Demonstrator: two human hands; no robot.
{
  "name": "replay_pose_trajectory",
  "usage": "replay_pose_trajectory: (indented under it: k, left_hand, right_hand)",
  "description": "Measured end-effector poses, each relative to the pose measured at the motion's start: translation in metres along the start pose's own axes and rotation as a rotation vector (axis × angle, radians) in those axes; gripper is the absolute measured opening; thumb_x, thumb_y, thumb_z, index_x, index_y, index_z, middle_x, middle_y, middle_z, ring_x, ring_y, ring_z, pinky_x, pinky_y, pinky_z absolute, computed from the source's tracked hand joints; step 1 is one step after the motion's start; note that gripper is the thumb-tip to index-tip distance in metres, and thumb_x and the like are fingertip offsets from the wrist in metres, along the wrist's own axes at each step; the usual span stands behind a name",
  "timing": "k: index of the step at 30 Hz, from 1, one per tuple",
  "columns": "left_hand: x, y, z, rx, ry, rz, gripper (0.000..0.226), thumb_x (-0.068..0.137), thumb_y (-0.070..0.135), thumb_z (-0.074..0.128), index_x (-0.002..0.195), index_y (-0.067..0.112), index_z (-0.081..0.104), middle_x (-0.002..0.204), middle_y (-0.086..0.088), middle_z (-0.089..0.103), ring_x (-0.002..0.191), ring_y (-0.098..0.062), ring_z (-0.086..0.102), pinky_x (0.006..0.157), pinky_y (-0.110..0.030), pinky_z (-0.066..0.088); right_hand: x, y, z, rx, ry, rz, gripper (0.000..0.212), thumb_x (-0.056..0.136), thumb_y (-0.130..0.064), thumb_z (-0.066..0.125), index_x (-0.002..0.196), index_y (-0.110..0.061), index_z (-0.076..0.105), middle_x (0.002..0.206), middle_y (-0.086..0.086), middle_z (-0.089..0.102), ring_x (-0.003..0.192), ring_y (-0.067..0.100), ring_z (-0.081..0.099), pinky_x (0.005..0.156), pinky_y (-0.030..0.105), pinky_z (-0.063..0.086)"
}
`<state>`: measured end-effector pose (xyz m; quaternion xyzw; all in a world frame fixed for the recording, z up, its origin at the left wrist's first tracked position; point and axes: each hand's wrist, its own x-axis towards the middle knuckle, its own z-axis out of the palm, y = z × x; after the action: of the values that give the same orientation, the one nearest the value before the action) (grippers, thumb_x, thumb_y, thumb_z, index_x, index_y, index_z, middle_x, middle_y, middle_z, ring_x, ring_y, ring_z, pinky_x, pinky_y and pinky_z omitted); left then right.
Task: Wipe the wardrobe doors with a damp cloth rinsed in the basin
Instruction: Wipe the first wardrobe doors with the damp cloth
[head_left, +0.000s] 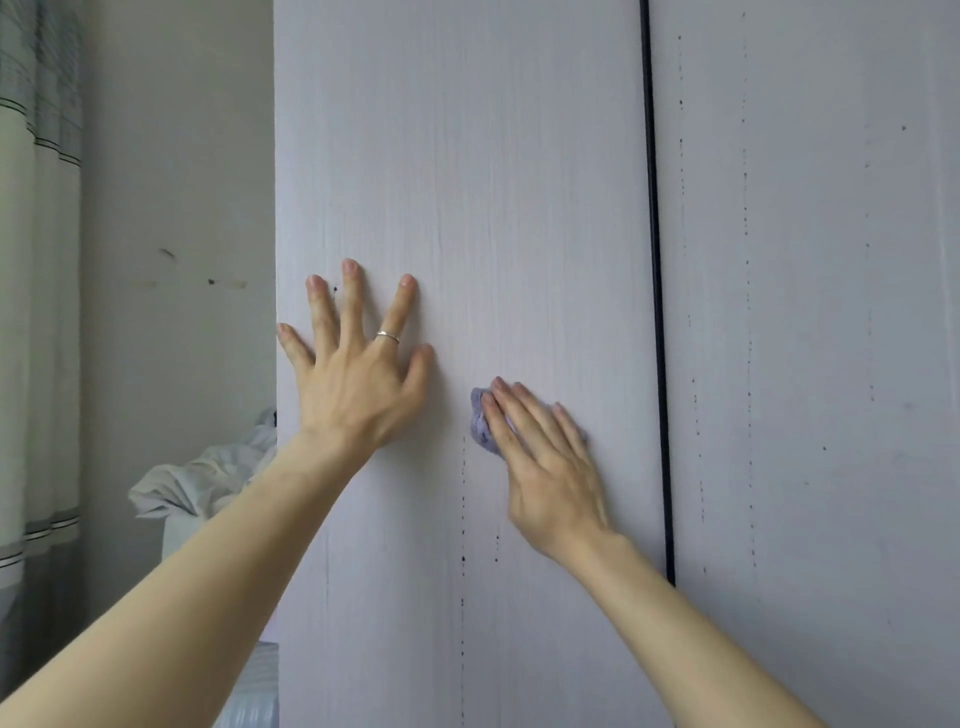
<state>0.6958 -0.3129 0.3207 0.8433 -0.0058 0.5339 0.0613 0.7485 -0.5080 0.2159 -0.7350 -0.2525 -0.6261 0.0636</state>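
Two white wardrobe doors fill the view, the left door (493, 182) and the right door (810, 312), split by a dark vertical gap (655, 291). My left hand (358, 374) presses flat on the left door with spread fingers and wears a ring. My right hand (545, 467) lies with straight fingers over a small lilac cloth (480, 423), pressing it against the same door. Most of the cloth is hidden under the fingers. Dotted dark speck lines run down both doors. No basin is in view.
Left of the wardrobe is a pale wall (176, 208) with a few marks. A striped curtain (36, 260) hangs at the far left. Crumpled white fabric (208, 483) sits on something low beside the wardrobe's left edge.
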Motion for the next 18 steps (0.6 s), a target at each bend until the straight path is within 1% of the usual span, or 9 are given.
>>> replay_pose_trajectory:
  k: [2,5,6,9,11,13,14,16,18]
  left_hand:
    - [-0.001,0.001,0.002,0.007,-0.015,-0.008,0.074,0.095,0.069,0.029,0.156,0.048,-0.007,0.165,-0.002,-0.025,0.15,-0.033,-0.025,0.117,-0.067,-0.004]
    - [-0.004,-0.003,0.007,0.002,0.005,-0.008,0.078,0.091,0.078,0.025,0.156,0.049,-0.007,0.166,0.0,-0.025,0.151,-0.031,-0.025,0.118,-0.066,-0.004]
    - [-0.006,-0.004,0.008,-0.001,0.014,-0.007,0.078,0.09,0.08,0.024,0.156,0.05,-0.006,0.166,0.001,-0.024,0.151,-0.03,-0.024,0.119,-0.066,-0.004]
    - [-0.012,-0.007,0.01,-0.016,0.029,-0.01,0.079,0.089,0.081,0.025,0.156,0.051,-0.002,0.167,0.003,-0.021,0.152,-0.027,-0.022,0.119,-0.064,-0.005]
    - [-0.016,-0.007,0.011,-0.033,0.033,-0.016,0.078,0.09,0.081,0.026,0.157,0.05,-0.001,0.167,0.003,-0.021,0.152,-0.026,-0.022,0.119,-0.063,-0.005]
    - [-0.018,-0.007,0.013,-0.054,0.028,-0.019,0.078,0.09,0.079,0.027,0.157,0.05,0.0,0.167,0.003,-0.021,0.152,-0.026,-0.022,0.119,-0.063,-0.006]
    - [-0.018,-0.007,0.013,-0.052,0.021,-0.02,0.078,0.09,0.079,0.027,0.157,0.05,-0.001,0.166,0.003,-0.022,0.152,-0.026,-0.023,0.119,-0.063,-0.006]
    - [-0.019,-0.006,0.013,-0.05,0.009,-0.022,0.078,0.09,0.08,0.025,0.156,0.05,-0.002,0.166,0.003,-0.024,0.152,-0.025,-0.024,0.119,-0.063,-0.007]
    - [-0.019,-0.007,0.012,-0.05,0.007,-0.026,0.077,0.09,0.079,0.025,0.156,0.05,-0.003,0.166,0.003,-0.024,0.152,-0.025,-0.025,0.12,-0.062,-0.007]
  right_hand:
    - [0.031,0.026,-0.012,-0.011,-0.025,0.02,0.069,0.087,-0.004,0.035,0.155,-0.014,0.033,0.163,0.001,0.027,0.151,0.017,0.022,0.122,0.045,0.019]
    - [0.089,0.059,-0.031,-0.053,-0.013,0.139,0.075,0.089,0.003,0.04,0.158,-0.012,0.018,0.167,0.002,0.013,0.154,0.018,0.005,0.125,0.04,0.002]
    - [0.103,0.066,-0.033,-0.072,0.015,0.184,0.075,0.089,0.003,0.04,0.158,-0.011,0.016,0.167,0.002,0.011,0.154,0.019,0.002,0.125,0.039,0.0]
    - [0.11,0.068,-0.025,-0.026,0.179,0.298,0.064,0.092,-0.001,0.037,0.155,-0.006,0.028,0.164,0.006,0.023,0.153,0.022,0.016,0.125,0.04,0.009]
    - [0.083,0.053,-0.012,0.042,0.274,0.394,0.057,0.097,-0.008,0.028,0.154,-0.007,0.032,0.162,0.006,0.029,0.151,0.021,0.023,0.125,0.038,0.011]
    - [0.039,0.035,-0.001,0.062,0.277,0.43,0.056,0.098,-0.009,0.027,0.154,-0.006,0.033,0.161,0.006,0.03,0.151,0.02,0.023,0.124,0.038,0.013]
    - [0.018,0.027,0.001,0.06,0.248,0.39,0.057,0.097,-0.007,0.03,0.154,-0.006,0.033,0.162,0.006,0.029,0.151,0.02,0.022,0.124,0.04,0.014]
    - [-0.003,0.032,-0.004,0.001,0.148,0.191,0.061,0.092,-0.002,0.039,0.153,-0.005,0.033,0.162,0.006,0.029,0.151,0.02,0.022,0.123,0.044,0.019]
    - [0.014,0.059,-0.015,-0.092,0.083,0.063,0.067,0.088,0.001,0.043,0.153,-0.005,0.032,0.162,0.006,0.029,0.152,0.021,0.021,0.124,0.045,0.015]
